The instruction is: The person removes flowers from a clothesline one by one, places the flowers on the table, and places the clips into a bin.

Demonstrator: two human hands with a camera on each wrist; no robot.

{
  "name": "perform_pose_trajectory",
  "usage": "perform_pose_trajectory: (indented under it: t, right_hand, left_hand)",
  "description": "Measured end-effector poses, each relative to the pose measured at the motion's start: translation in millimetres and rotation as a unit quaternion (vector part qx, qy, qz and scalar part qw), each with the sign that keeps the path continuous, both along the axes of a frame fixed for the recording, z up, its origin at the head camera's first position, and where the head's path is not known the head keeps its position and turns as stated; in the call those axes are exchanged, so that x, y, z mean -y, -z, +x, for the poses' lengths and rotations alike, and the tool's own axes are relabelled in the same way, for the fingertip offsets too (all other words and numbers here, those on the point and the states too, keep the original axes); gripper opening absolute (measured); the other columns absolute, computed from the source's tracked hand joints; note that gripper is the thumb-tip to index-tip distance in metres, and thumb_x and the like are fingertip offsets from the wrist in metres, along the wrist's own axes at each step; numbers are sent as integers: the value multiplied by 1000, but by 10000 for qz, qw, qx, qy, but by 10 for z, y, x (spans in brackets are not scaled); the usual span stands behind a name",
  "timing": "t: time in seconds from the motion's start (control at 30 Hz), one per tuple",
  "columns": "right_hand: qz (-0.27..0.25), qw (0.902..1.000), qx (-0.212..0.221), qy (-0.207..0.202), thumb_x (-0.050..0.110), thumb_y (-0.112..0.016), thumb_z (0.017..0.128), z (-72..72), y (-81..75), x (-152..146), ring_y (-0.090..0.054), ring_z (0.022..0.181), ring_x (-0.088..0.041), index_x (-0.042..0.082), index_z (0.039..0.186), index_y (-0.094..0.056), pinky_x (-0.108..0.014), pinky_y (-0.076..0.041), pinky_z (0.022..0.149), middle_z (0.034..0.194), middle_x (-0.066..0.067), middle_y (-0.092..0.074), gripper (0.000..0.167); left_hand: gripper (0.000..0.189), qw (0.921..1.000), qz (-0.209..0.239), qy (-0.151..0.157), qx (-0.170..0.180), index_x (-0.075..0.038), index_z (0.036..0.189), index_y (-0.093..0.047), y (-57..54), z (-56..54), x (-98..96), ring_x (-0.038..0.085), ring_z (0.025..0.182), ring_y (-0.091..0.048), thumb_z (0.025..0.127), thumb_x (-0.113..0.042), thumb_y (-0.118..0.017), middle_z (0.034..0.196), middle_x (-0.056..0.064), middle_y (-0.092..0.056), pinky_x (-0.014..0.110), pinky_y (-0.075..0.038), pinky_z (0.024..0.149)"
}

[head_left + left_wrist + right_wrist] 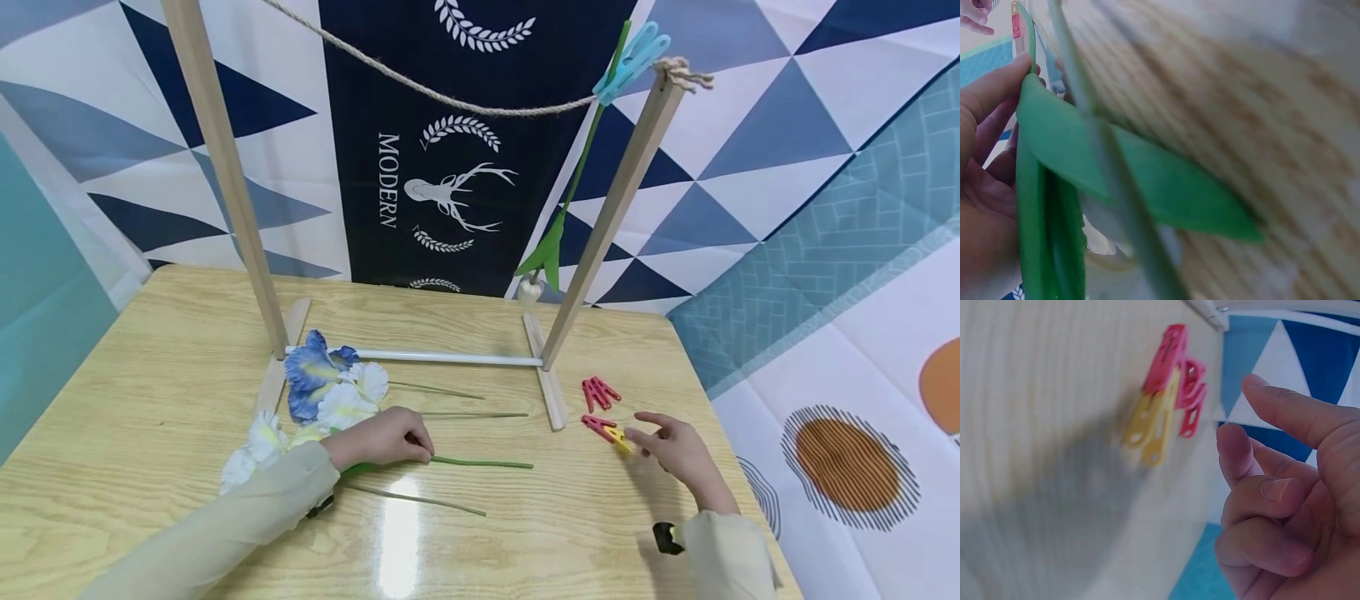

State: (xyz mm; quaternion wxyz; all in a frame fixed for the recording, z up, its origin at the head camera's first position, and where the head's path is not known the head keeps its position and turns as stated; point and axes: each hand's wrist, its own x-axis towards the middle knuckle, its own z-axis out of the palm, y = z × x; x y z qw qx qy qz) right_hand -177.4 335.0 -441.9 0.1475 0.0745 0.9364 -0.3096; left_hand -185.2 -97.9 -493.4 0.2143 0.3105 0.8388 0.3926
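Note:
My left hand (386, 437) pinches a green flower stem (483, 462) low over the table. Long green leaves (1141, 169) hang from that stem in the left wrist view; its bloom cannot be made out. White flowers (258, 446) and a blue iris-like flower (311, 375) lie beside and beyond the left forearm. My right hand (675, 454) hovers just right of a yellow clothespin (619, 440) and a pink clothespin (597, 427), thumb and forefinger apart, nothing between them. More pink clothespins (600, 392) lie behind these.
Two wooden posts (232, 183) (615, 217) stand on feet, joined by a white bar (450, 358). A rope (442, 98) sags between them. Near the right post, a blue clothespin (630, 62) holds a white tulip (531, 289) upside down. Patterned cloth (735, 150) hangs behind the table (570, 533).

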Motion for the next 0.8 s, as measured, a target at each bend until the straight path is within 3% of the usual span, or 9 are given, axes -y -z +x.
perform_pose_trajectory:
  t: [0.4, 0.8]
  right_hand:
    - [207, 9989, -338, -232, 52, -58, 87, -40, -227, 233, -45, 58, -15, 7, 137, -46, -28, -37, 51, 79, -12, -64, 69]
    - [233, 9980, -517, -294, 46, -57, 90, -45, -411, 401, -45, 58, -15, 8, 137, -46, -28, -37, 49, 79, -9, -62, 61]
  left_hand:
    - [12, 9999, 94, -54, 7, -13, 92, -75, -10, 15, 25, 4, 74, -58, 88, -19, -64, 87, -4, -67, 20, -49, 67]
    - [12, 9997, 189, -115, 137, -13, 92, -74, -21, 38, 28, 5, 76, -59, 88, -18, -64, 89, -3, -67, 21, -49, 67]
